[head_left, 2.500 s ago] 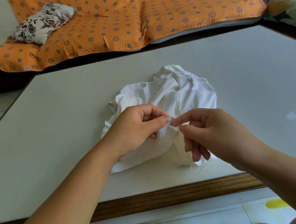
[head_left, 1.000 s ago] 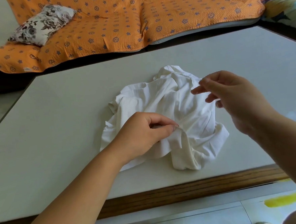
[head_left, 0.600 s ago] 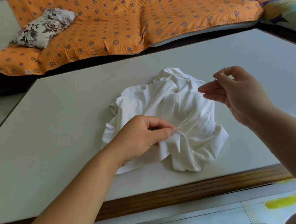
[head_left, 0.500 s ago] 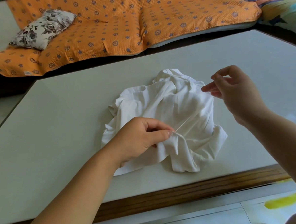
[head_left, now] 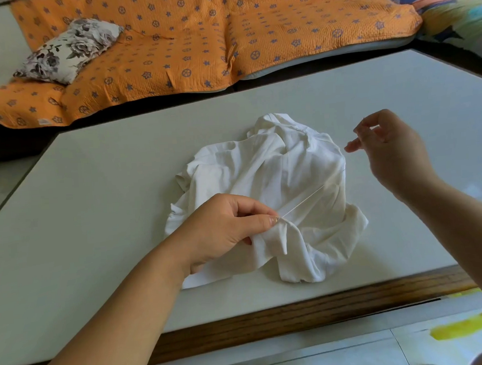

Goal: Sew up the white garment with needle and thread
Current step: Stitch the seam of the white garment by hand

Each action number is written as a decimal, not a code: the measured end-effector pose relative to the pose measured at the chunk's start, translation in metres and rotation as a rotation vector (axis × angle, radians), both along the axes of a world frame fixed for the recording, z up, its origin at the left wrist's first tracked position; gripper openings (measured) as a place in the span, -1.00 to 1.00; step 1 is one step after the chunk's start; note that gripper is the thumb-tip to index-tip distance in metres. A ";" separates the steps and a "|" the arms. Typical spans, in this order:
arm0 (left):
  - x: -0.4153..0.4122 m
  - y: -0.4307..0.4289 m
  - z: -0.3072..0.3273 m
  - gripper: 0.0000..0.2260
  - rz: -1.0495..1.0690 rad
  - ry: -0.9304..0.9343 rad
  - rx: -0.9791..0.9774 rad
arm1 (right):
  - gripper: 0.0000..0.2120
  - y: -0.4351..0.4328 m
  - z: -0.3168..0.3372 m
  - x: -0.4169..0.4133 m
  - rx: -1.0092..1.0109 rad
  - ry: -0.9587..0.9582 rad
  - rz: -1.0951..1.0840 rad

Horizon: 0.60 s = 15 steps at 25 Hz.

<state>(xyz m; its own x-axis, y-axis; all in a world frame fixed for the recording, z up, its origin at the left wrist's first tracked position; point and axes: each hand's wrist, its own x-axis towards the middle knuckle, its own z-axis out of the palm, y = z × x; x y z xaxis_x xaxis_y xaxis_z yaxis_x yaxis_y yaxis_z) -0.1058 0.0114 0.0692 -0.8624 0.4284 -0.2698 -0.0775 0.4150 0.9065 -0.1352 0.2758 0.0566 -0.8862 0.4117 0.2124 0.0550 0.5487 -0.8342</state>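
A crumpled white garment [head_left: 279, 179] lies in the middle of the table. My left hand [head_left: 223, 229] pinches a fold of it between thumb and forefinger near the front edge of the heap. A thin white thread [head_left: 304, 202] runs taut from that pinched fold up and to the right. My right hand [head_left: 389, 152] is raised beyond the garment's right edge, thumb and forefinger pinching the needle, which is too small to make out clearly.
The pale table [head_left: 92, 192] has a wooden front edge [head_left: 300, 315]. Behind it stands a sofa with an orange patterned cover [head_left: 209, 36] and a floral cushion [head_left: 68, 49]. A yellow mark [head_left: 461, 326] lies on the floor tiles at lower right.
My right hand has pulled away from the left, up and to the right, drawing the thread taut. My left hand keeps its pinch on the fold.
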 end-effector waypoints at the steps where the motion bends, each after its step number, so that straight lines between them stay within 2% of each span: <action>1: 0.000 0.000 0.000 -0.86 -0.001 0.001 0.000 | -0.87 0.001 -0.001 0.000 -0.010 -0.002 -0.007; 3: 0.001 0.000 0.001 -0.86 -0.003 -0.001 0.004 | -0.87 0.001 -0.002 -0.002 -0.107 -0.002 -0.023; 7: 0.002 -0.003 0.002 -0.89 -0.015 -0.018 0.008 | -0.88 -0.002 0.005 -0.004 -0.522 -0.019 0.028; 11: 0.002 -0.004 0.003 -0.88 -0.041 -0.037 -0.010 | -0.95 -0.006 0.002 -0.008 -0.630 -0.023 0.056; 15: 0.002 -0.005 0.006 -0.86 -0.093 -0.063 -0.024 | -0.91 -0.002 -0.005 -0.015 -0.567 0.011 -0.019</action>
